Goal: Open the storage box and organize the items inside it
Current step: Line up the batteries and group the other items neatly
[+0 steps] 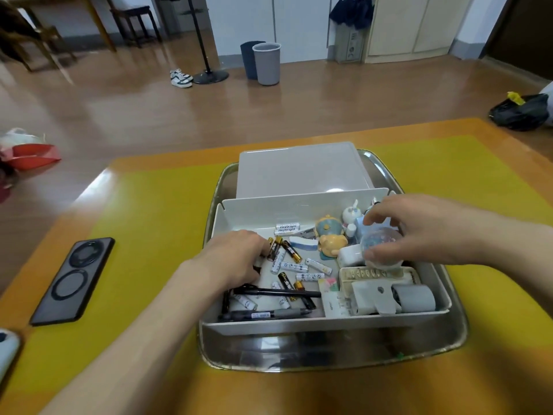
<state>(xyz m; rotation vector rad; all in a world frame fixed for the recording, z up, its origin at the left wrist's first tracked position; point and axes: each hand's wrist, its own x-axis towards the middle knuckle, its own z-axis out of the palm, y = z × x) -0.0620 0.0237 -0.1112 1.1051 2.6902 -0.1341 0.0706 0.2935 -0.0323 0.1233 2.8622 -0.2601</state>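
Observation:
The white storage box [326, 324] stands open on a metal tray [329, 351], its clear lid [302, 172] lying flat behind it. Inside are several loose batteries [294, 267], black pens [278, 292], small toy figures [330, 235], a white charger [372, 295] and a grey tape roll [414, 298]. My left hand [232, 257] reaches into the box's left side, fingers curled at the batteries; what they grip is hidden. My right hand [419, 232] is closed around a clear glitter ball [380, 245] over the right side.
A black phone [73, 280] lies on the yellow mat [143, 223] left of the tray. A white object [7, 348] sits at the table's left edge. Bins, shoes, a stand and bags are on the floor beyond.

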